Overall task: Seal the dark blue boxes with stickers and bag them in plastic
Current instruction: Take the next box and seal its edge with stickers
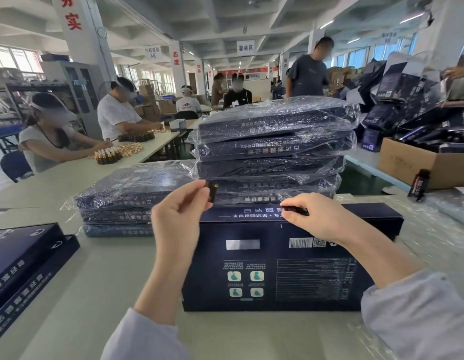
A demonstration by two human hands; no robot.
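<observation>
A dark sticker [296, 210] is pinched by the right hand [314, 216] at the far edge of the stiff, light-looking dark blue box [277, 268] on the worktop [101, 281], while another sticker [211, 190] is pinched in the left hand [179, 211].

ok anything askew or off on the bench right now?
Mostly tidy. The tall stack of bagged boxes sits uneven: the top ones are skewed and tilted against those below, loose plastic bunched at the ends. A small dark bottle stands alone at the table's right edge, by the cardboard carton. No spills or damage visible.
</observation>
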